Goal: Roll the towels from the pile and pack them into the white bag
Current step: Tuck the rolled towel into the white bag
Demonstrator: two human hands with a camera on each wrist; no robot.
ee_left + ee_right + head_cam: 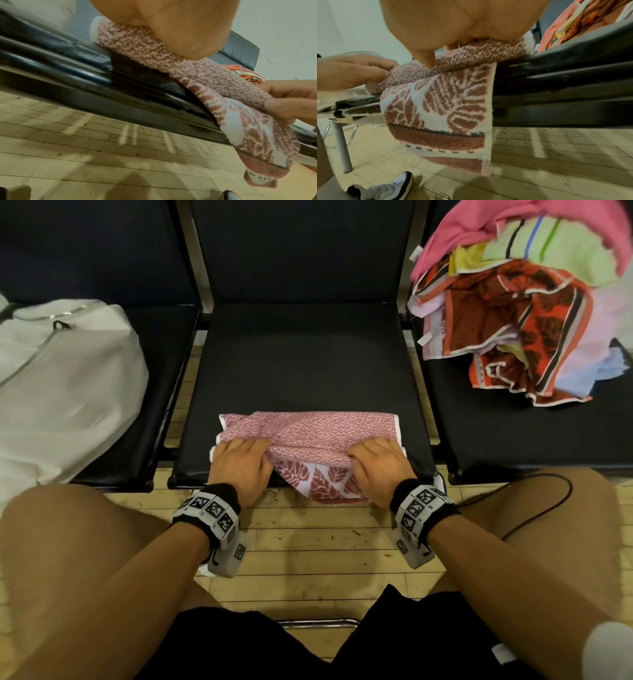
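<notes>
A pink speckled towel (308, 429) with a leaf-patterned end (440, 108) lies across the front of the middle black seat (308, 354); its near end hangs over the seat edge. My left hand (239, 463) grips the towel's left side, fingers curled into a fold. My right hand (375, 465) grips the right side the same way. The white bag (65, 385) sits on the left seat. The pile of coloured towels (520, 302) rests on the right seat.
The three black seats form one bench with metal frames between them. Wooden floor (308, 546) lies below, between my bare knees. A cable (534, 508) runs over my right thigh. A shoe (385, 188) stands on the floor.
</notes>
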